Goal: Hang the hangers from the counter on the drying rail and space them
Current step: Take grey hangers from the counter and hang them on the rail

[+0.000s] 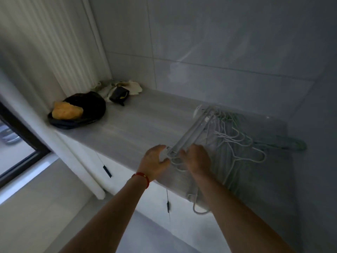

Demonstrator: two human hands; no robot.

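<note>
Two hands: left hand [155, 159] and right hand [197, 159] both grasp white hangers [189, 133] at the counter's [138, 123] front edge.
Pile: tangled hangers toward its right end.
Far-left corner: black bag [82, 110], yellow sponge [66, 110], rags [125, 87].
Room: grey tiled wall [218, 42], curtain [45, 42].

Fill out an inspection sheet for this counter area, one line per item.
Surface: pale counter, blurred by motion.
Job's things: pile of white hangers tangled on the counter; one hook overhangs the front edge.
Clutter: black bag with a yellow lump; cloths in the corner.
Grippers: left hand and right hand both at the hanger ends; grasp unclear.
Cables: two dark cords hanging below the counter.
Surroundings: tiled wall, curtain, window.
</note>
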